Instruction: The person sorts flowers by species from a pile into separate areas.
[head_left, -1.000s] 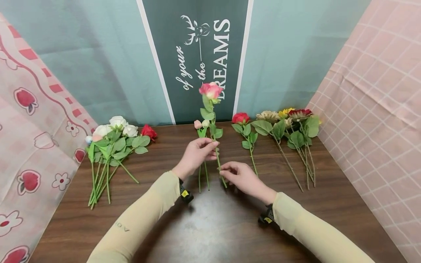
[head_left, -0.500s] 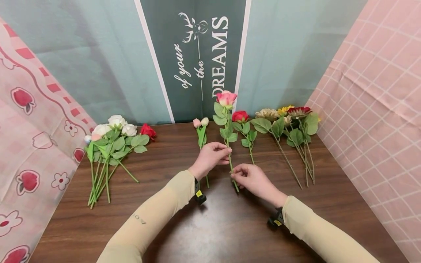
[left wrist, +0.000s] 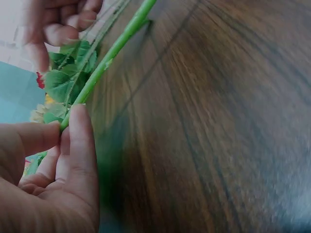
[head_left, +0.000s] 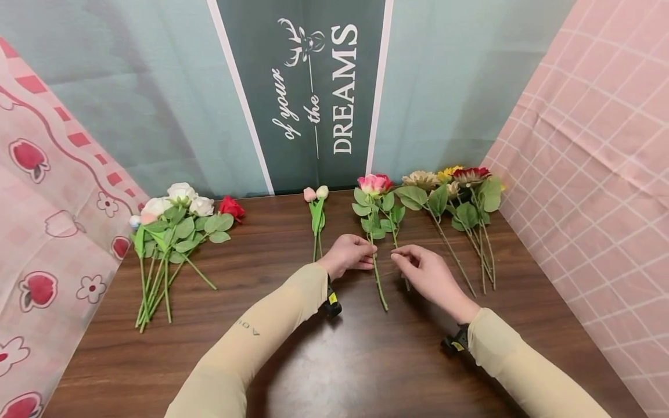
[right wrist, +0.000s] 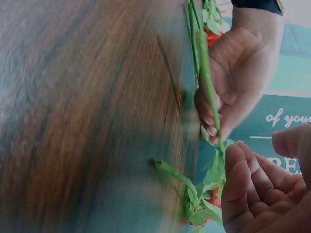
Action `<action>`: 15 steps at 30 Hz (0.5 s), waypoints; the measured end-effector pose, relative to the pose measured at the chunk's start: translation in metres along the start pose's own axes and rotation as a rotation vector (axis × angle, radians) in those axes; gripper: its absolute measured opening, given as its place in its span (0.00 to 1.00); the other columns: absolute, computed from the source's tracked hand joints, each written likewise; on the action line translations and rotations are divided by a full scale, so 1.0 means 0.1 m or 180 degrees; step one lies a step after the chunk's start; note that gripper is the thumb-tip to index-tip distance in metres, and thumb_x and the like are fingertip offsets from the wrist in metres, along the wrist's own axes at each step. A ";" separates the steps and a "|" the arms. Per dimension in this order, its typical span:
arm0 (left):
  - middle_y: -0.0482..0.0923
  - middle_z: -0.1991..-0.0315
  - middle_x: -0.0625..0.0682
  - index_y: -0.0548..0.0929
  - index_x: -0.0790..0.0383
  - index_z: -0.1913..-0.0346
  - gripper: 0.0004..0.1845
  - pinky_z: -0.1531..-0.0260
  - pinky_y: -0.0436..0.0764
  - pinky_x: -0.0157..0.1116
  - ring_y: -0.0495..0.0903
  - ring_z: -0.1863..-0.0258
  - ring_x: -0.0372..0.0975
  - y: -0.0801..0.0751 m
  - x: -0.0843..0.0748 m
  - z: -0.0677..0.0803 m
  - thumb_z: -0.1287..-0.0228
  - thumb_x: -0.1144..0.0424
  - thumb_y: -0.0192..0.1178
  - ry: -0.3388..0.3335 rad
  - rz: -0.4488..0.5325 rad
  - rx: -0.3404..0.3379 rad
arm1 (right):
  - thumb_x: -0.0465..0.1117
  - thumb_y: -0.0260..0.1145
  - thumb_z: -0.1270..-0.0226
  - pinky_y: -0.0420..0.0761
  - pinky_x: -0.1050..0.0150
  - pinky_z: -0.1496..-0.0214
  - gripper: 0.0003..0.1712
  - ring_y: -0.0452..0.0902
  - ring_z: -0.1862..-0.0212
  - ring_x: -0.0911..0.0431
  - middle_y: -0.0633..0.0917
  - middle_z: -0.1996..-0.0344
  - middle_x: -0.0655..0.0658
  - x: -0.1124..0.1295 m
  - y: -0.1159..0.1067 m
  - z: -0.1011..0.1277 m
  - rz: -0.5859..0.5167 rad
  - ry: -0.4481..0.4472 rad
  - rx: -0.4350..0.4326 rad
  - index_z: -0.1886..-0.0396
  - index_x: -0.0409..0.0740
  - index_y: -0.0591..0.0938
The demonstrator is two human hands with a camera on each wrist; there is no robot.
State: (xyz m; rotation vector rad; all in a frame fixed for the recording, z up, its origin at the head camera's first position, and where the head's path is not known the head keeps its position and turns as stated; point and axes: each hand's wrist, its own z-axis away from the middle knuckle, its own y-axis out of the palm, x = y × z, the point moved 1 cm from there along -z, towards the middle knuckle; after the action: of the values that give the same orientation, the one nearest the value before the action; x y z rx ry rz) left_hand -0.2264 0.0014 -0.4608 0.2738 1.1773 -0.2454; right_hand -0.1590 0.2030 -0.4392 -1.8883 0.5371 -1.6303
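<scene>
In the head view my left hand (head_left: 347,254) pinches the green stem of a pink rose (head_left: 373,184) between thumb and fingers. Its bloom lies toward the back, overlapping the red rose (head_left: 388,182) just behind it. The left wrist view shows the stem (left wrist: 112,56) running out past my thumb and fingertips, slanting over the wood. My right hand (head_left: 425,270) is off the pink rose's stem, beside the red rose's stem. In the right wrist view its thumb and fingers (right wrist: 235,179) stand apart, with nothing between them.
White roses (head_left: 180,193), another red rose (head_left: 231,208) and tulips form a bunch on the table (head_left: 334,371) at left. Two tulips (head_left: 316,194) lie near the middle back. Beige, yellow and dark red flowers (head_left: 471,174) lie at right. Cloth hangs behind and beside the table.
Both hands have moved right with the pink rose, and its bloom has come down from in front of the backdrop to beside the red rose. My right hand has let go of the stem.
</scene>
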 end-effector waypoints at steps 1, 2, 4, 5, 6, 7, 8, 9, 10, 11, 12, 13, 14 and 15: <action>0.82 0.68 0.59 0.83 0.78 0.52 0.11 0.64 0.88 0.38 0.83 0.73 0.40 0.00 0.01 -0.01 0.28 0.71 0.61 -0.0001 -0.0059 0.0009 | 0.57 0.62 0.23 0.77 0.60 0.74 0.20 0.79 0.72 0.55 0.85 0.72 0.46 0.00 -0.01 -0.01 0.0017 -0.0015 -0.0024 0.47 0.48 0.85; 0.82 0.69 0.58 0.83 0.79 0.53 0.10 0.65 0.88 0.38 0.83 0.75 0.40 -0.01 0.02 -0.02 0.29 0.71 0.62 0.0005 -0.0116 0.0018 | 0.56 0.62 0.23 0.77 0.60 0.74 0.20 0.79 0.72 0.55 0.85 0.73 0.47 -0.01 -0.01 -0.01 0.0013 -0.0018 -0.0034 0.47 0.47 0.85; 0.81 0.72 0.57 0.83 0.79 0.56 0.09 0.67 0.88 0.38 0.83 0.77 0.39 -0.02 0.04 -0.03 0.29 0.71 0.62 0.0034 -0.0269 0.0020 | 0.56 0.62 0.23 0.77 0.61 0.75 0.20 0.79 0.72 0.55 0.84 0.73 0.47 -0.01 -0.01 -0.02 -0.0005 -0.0017 -0.0041 0.47 0.47 0.85; 0.81 0.74 0.57 0.84 0.79 0.57 0.09 0.68 0.88 0.38 0.83 0.78 0.39 -0.02 0.05 -0.04 0.30 0.71 0.63 0.0046 -0.0354 0.0020 | 0.56 0.62 0.23 0.77 0.61 0.75 0.20 0.79 0.72 0.55 0.84 0.73 0.46 -0.01 0.00 -0.02 -0.0021 -0.0016 -0.0034 0.47 0.46 0.85; 0.81 0.75 0.57 0.84 0.78 0.58 0.09 0.69 0.88 0.38 0.83 0.79 0.38 -0.03 0.05 -0.04 0.30 0.71 0.63 0.0059 -0.0444 0.0017 | 0.56 0.62 0.23 0.77 0.61 0.75 0.20 0.79 0.73 0.55 0.85 0.73 0.46 0.00 0.01 -0.02 -0.0038 -0.0021 -0.0026 0.47 0.46 0.86; 0.82 0.75 0.59 0.84 0.78 0.59 0.09 0.69 0.88 0.38 0.83 0.79 0.38 -0.03 0.05 -0.03 0.30 0.70 0.64 0.0078 -0.0564 0.0014 | 0.55 0.62 0.23 0.77 0.61 0.75 0.20 0.79 0.73 0.55 0.85 0.73 0.45 0.00 0.02 -0.02 -0.0056 -0.0023 -0.0014 0.47 0.46 0.86; 0.82 0.75 0.59 0.85 0.77 0.60 0.09 0.70 0.88 0.38 0.83 0.80 0.38 -0.04 0.04 -0.02 0.30 0.70 0.64 0.0097 -0.0693 0.0017 | 0.55 0.62 0.23 0.77 0.61 0.76 0.20 0.79 0.73 0.55 0.85 0.73 0.45 0.00 0.03 -0.02 -0.0074 -0.0019 0.0001 0.47 0.45 0.86; 0.83 0.74 0.59 0.85 0.76 0.61 0.09 0.71 0.88 0.38 0.83 0.80 0.38 -0.04 0.03 -0.02 0.30 0.69 0.65 0.0117 -0.0842 0.0016 | 0.55 0.62 0.23 0.77 0.61 0.76 0.20 0.79 0.73 0.54 0.85 0.72 0.44 0.01 0.05 -0.02 -0.0092 -0.0018 0.0016 0.47 0.45 0.86; 0.83 0.74 0.60 0.86 0.75 0.62 0.09 0.71 0.88 0.38 0.83 0.80 0.38 -0.04 0.02 0.00 0.29 0.68 0.65 0.0133 -0.0988 0.0015 | 0.55 0.62 0.22 0.78 0.61 0.75 0.20 0.80 0.72 0.54 0.86 0.72 0.44 0.01 0.06 -0.02 -0.0107 -0.0020 0.0029 0.47 0.45 0.86; 0.84 0.73 0.59 0.86 0.74 0.63 0.09 0.72 0.88 0.38 0.83 0.80 0.39 -0.04 0.01 0.00 0.30 0.68 0.65 0.0155 -0.1141 0.0001 | 0.55 0.62 0.22 0.78 0.61 0.75 0.20 0.80 0.71 0.53 0.86 0.71 0.44 0.01 0.07 -0.02 -0.0121 -0.0019 0.0043 0.47 0.45 0.86; 0.84 0.73 0.59 0.86 0.73 0.64 0.09 0.72 0.88 0.37 0.83 0.80 0.39 -0.03 0.00 0.01 0.30 0.67 0.66 0.0178 -0.1290 -0.0022 | 0.55 0.62 0.22 0.78 0.61 0.74 0.20 0.81 0.70 0.53 0.86 0.71 0.43 0.01 0.09 -0.02 -0.0131 -0.0019 0.0056 0.47 0.45 0.86; 0.84 0.73 0.58 0.86 0.72 0.65 0.09 0.73 0.87 0.36 0.83 0.80 0.39 -0.03 -0.01 0.01 0.30 0.67 0.66 0.0209 -0.1446 -0.0050 | 0.54 0.62 0.23 0.79 0.61 0.73 0.19 0.82 0.69 0.53 0.86 0.70 0.43 0.01 0.10 -0.02 -0.0142 -0.0013 0.0068 0.48 0.46 0.86; 0.84 0.74 0.57 0.86 0.71 0.66 0.09 0.74 0.87 0.35 0.83 0.80 0.38 -0.02 -0.01 0.01 0.31 0.66 0.67 0.0230 -0.1595 -0.0080 | 0.54 0.62 0.23 0.79 0.61 0.72 0.19 0.83 0.68 0.52 0.87 0.69 0.43 0.01 0.11 -0.02 -0.0155 -0.0013 0.0078 0.48 0.46 0.86; 0.83 0.75 0.55 0.86 0.70 0.66 0.09 0.75 0.86 0.34 0.84 0.80 0.38 -0.01 -0.02 0.01 0.31 0.65 0.67 0.0255 -0.1755 -0.0105 | 0.54 0.62 0.23 0.79 0.62 0.70 0.19 0.83 0.67 0.52 0.87 0.68 0.43 0.01 0.12 -0.02 -0.0171 -0.0013 0.0084 0.48 0.45 0.86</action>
State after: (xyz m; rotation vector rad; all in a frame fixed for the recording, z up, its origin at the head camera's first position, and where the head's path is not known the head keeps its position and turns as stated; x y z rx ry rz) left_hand -0.2267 0.0004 -0.4590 -0.0781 1.3192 -0.7006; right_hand -0.1602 0.1931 -0.4456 -1.9015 0.4647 -1.6591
